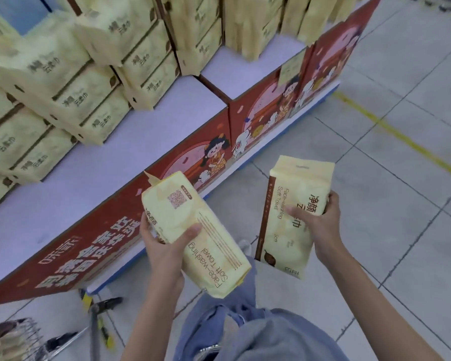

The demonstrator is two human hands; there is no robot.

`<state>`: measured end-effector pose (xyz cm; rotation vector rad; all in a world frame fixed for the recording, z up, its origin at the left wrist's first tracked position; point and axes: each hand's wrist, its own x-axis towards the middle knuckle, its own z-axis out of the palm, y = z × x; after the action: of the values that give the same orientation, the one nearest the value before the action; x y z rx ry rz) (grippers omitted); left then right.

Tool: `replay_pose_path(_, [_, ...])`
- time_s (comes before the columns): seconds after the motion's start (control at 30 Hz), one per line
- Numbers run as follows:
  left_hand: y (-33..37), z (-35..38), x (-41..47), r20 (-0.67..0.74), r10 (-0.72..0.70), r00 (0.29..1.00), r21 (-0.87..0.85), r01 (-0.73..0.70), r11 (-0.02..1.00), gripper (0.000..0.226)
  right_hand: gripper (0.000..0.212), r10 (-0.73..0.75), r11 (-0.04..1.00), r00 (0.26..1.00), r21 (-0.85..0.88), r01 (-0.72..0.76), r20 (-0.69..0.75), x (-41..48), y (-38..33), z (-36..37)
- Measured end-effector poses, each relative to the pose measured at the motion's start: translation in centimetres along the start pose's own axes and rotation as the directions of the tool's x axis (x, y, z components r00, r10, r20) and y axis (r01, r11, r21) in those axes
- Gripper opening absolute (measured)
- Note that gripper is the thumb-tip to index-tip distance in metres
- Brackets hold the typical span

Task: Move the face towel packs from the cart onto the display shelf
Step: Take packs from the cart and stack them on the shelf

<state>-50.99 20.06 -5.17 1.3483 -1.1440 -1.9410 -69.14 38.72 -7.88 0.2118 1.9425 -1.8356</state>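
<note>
Two packs hang just in front of the shelf (110, 162): the left pack (193, 235) clasped mid-body by the left hand (164, 243), the right pack (294, 217) by the right hand (320, 220); they look light, squashy and slick-filmed, so a mid-body wrap likely beats the thin top flap.

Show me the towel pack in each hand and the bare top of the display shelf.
Left-hand towel pack (215, 247): head view, printed face beside thumb.
Right-hand towel pack (297, 183): head view, upper front above thumb.
Display shelf (145, 138): head view, bare lavender top.
</note>
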Motion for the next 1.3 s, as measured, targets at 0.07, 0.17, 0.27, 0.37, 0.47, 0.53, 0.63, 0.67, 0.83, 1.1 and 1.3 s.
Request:
replay_pose_path(0.07, [1.0, 2.7, 2.6, 0.03, -0.009, 1.0, 0.01, 0.009, 1.0, 0.117, 0.069, -0.004, 1.0, 1.0, 0.012, 0.004, -0.03, 2.5, -1.5, 0.5])
replay_pose_path(0.17, [2.8, 7.6, 6.6, 0.111, -0.028, 0.993, 0.037, 0.024, 0.999, 0.121, 0.071, 0.008, 0.999, 0.994, 0.035, -0.004, -0.108, 5.6, -2.8, 0.4])
replay_pose_path(0.27, [4.3, 13.0, 10.1, 0.212, -0.037, 0.977, 0.087, 0.019, 0.996, 0.123, 0.075, 0.021, 0.998, 0.98, 0.062, -0.009, -0.198, 8.2, -3.7, -0.5])
replay_pose_path(0.37, [5.3, 18.4, 12.7, 0.295, -0.092, 0.951, 0.122, 0.058, 0.991, 0.121, 0.076, 0.041, 0.996, 0.957, 0.092, -0.015, -0.289, 10.4, -4.2, -1.9])
replay_pose_path(0.47, [5.6, 23.9, 14.9, 0.344, -0.119, 0.931, 0.161, 0.066, 0.985, 0.114, 0.079, 0.068, 0.991, 0.931, 0.132, -0.021, -0.359, 12.9, -4.5, -3.7])
replay_pose_path(0.53, [5.4, 27.6, 16.0, 0.366, -0.106, 0.925, 0.168, 0.046, 0.985, 0.114, 0.076, 0.076, 0.989, 0.921, 0.148, -0.02, -0.383, 15.2, -4.9, -4.8])
replay_pose_path(0.63, [4.7, 32.7, 17.3, 0.367, -0.101, 0.925, 0.159, 0.045, 0.986, 0.116, 0.074, 0.058, 0.992, 0.92, 0.129, -0.008, -0.389, 19.4, -5.9, -6.6])
replay_pose_path(0.67, [4.4, 34.4, 17.6, 0.364, -0.105, 0.925, 0.15, 0.053, 0.987, 0.115, 0.074, 0.055, 0.992, 0.921, 0.123, -0.008, -0.386, 20.9, -6.5, -7.3])
replay_pose_path(0.83, [4.2, 41.4, 18.7, 0.285, -0.091, 0.954, 0.073, 0.073, 0.995, 0.108, 0.081, 0.039, 0.996, 0.944, 0.084, -0.012, -0.328, 29.0, -11.7, -10.4])
replay_pose_path(1.1, [4.8, 46.6, 21.1, 0.065, -0.049, 0.997, -0.052, 0.052, 0.997, 0.111, 0.083, -0.027, 1.0, 0.988, 0.002, 0.028, -0.152, 41.3, -19.5, -9.9])
replay_pose_path(1.3, [5.2, 49.0, 25.2, -0.099, -0.049, 0.994, -0.168, 0.032, 0.985, 0.111, 0.082, -0.124, 0.982, 0.987, -0.132, 0.137, 0.105, 48.8, -25.1, -4.1])
